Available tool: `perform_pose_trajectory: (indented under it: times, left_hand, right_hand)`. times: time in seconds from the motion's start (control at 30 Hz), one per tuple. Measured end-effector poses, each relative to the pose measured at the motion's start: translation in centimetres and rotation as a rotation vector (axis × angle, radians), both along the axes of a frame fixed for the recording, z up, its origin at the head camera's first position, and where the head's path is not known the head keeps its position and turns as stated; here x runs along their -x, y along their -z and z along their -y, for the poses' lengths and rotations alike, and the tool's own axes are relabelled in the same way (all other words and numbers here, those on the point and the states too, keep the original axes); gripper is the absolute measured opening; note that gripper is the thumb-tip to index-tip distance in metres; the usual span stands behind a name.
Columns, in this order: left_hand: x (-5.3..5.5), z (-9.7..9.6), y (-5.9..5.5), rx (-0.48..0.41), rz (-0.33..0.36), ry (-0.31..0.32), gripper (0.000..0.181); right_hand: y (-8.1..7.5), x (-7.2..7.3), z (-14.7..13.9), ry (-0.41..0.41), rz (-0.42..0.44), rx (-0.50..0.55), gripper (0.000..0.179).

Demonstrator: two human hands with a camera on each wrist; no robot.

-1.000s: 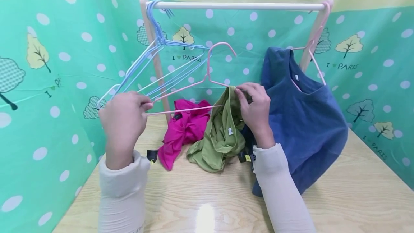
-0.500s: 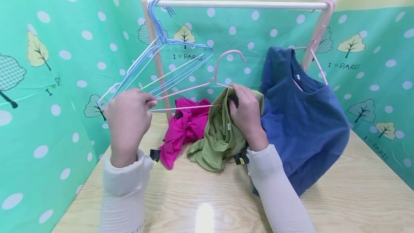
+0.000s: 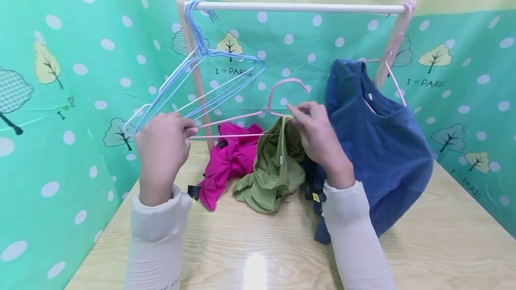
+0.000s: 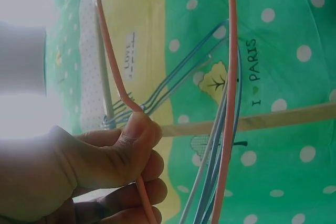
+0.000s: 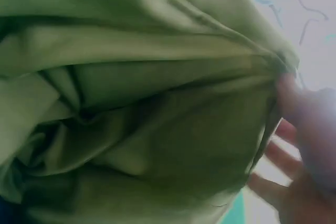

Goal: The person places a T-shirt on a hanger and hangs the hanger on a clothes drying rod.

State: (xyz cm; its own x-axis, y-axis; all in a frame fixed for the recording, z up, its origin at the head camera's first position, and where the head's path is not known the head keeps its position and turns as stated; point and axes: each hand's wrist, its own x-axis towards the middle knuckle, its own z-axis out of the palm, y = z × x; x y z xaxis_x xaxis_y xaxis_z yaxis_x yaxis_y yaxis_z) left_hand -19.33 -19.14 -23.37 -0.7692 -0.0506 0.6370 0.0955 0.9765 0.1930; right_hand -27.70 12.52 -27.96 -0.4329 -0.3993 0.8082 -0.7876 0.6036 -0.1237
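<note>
pink hanger dipped lower; right hand pinches green garment.

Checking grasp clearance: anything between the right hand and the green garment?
Nothing visible. The right hand pinches the edge of the green garment directly. The pink hanger in the left hand meets the garment, its far end hidden there.

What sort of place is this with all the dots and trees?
Maybe a small curtained-off spot for practising hanging clothes. You can tell from the white rail with blue hangers, the blue top hanging there, and the dotted cloth behind.
</note>
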Motion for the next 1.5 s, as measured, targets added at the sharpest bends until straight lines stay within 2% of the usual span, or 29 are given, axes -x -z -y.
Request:
perform_pose_trajectory:
  times: [0.1,0.2,0.37,0.47,0.63,0.73,0.87,1.03,1.2,1.5]
  left_hand:
    - [0.0,0.3,0.0,0.004,-0.006,0.012,0.008]
    - [0.0,0.4,-0.1,0.004,-0.002,0.019,0.007]
    - [-0.2,0.6,-0.2,0.025,0.002,0.027,0.008]
    - [-0.2,0.5,-0.1,0.061,-0.020,0.053,0.008]
    - [0.1,-0.1,0.2,0.067,-0.065,0.071,0.007]
    - [0.3,-0.4,0.1,0.042,-0.093,0.039,0.006]
    - [0.4,-0.4,0.1,-0.001,-0.093,0.005,0.006]
    - [0.4,-0.2,0.3,-0.033,-0.068,0.000,0.006]
    - [0.5,-0.3,0.4,-0.041,-0.038,0.020,0.007]
    - [0.4,-0.7,0.2,-0.026,0.000,0.057,0.005]
  right_hand:
    - [0.2,0.3,-0.2,0.008,-0.069,0.105,0.018]
    - [0.4,0.6,-0.2,0.017,-0.087,0.180,0.008]
    - [0.0,0.4,-0.1,0.082,-0.093,0.304,0.011]
    - [-0.2,0.1,0.2,0.102,-0.077,0.356,0.011]
    - [-0.2,-0.3,1.1,0.070,-0.039,0.339,0.011]
    - [-0.3,-0.4,1.2,0.038,-0.044,0.299,0.015]
    - [-0.3,-0.3,0.8,0.023,-0.042,0.229,0.019]
    - [0.1,0.0,-0.1,0.081,-0.017,0.162,0.021]
    - [0.4,0.4,-0.4,0.124,-0.007,0.159,0.018]
    - [0.5,0.0,0.6,0.211,-0.133,0.179,0.016]
